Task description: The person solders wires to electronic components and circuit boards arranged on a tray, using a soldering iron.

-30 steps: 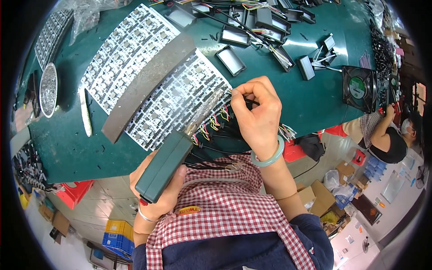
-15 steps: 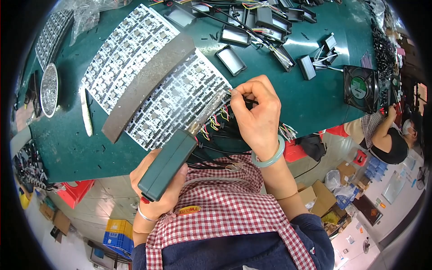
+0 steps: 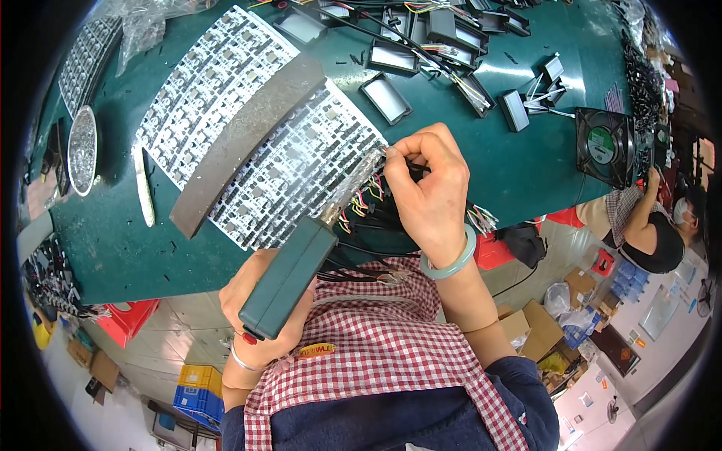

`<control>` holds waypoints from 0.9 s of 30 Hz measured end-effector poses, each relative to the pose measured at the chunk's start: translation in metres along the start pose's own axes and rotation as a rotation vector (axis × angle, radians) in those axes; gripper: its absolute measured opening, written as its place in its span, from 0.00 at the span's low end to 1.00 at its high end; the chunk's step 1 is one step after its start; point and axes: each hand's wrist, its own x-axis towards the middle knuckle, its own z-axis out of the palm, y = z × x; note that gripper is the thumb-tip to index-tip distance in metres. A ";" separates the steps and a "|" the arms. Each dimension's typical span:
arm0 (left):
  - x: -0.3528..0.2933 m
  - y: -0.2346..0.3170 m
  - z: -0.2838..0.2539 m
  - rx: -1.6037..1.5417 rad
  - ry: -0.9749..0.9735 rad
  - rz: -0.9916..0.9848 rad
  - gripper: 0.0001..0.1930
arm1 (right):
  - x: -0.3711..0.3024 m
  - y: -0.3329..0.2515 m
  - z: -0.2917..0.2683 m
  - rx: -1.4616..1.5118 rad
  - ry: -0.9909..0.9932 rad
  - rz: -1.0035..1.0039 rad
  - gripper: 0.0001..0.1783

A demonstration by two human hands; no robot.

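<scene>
My left hand [image 3: 248, 289] is wrapped around a dark green soldering gun [image 3: 288, 278]. Its metal shaft [image 3: 350, 192] lies along the right edge of a white panel of circuit boards [image 3: 282, 177], reaching toward the corner by my right fingers. My right hand [image 3: 432, 184] is closed in a pinch at that corner, on a thin wire whose end is mostly covered by my fingertips. Below the shaft, several red, yellow and white wires [image 3: 361, 207] hang along the panel's edge, running into black cables. A curved dark metal bar [image 3: 252, 143] lies across the panel.
Black plastic cases [image 3: 387, 99] and cables lie at the back of the green table [image 3: 105, 255]. A small fan [image 3: 604, 146] stands at the right. An oval dish [image 3: 83, 150] and a whitish stick [image 3: 143, 188] are at the left. Another person [image 3: 654, 233] sits far right.
The soldering gun and my left hand have shifted slightly to the right. My right hand stays at the panel's corner, almost unmoved. The other person's arm has moved a little.
</scene>
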 end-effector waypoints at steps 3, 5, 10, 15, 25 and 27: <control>0.000 0.000 0.001 -0.014 0.012 0.014 0.11 | 0.000 0.000 0.000 0.005 -0.001 0.003 0.03; 0.000 -0.001 0.000 -0.023 0.006 -0.001 0.11 | 0.000 0.000 0.000 0.000 0.007 -0.007 0.03; -0.005 -0.005 -0.001 -0.001 0.004 0.017 0.11 | -0.001 0.000 0.001 0.000 0.001 -0.008 0.03; -0.016 -0.010 -0.001 0.067 0.063 0.024 0.13 | -0.001 -0.001 0.001 0.000 -0.002 0.002 0.03; -0.019 -0.013 -0.001 0.023 0.057 -0.058 0.14 | 0.000 -0.002 0.000 0.004 -0.010 -0.001 0.03; -0.017 -0.011 -0.001 0.081 0.037 0.010 0.13 | -0.001 -0.003 0.000 0.007 -0.015 0.004 0.03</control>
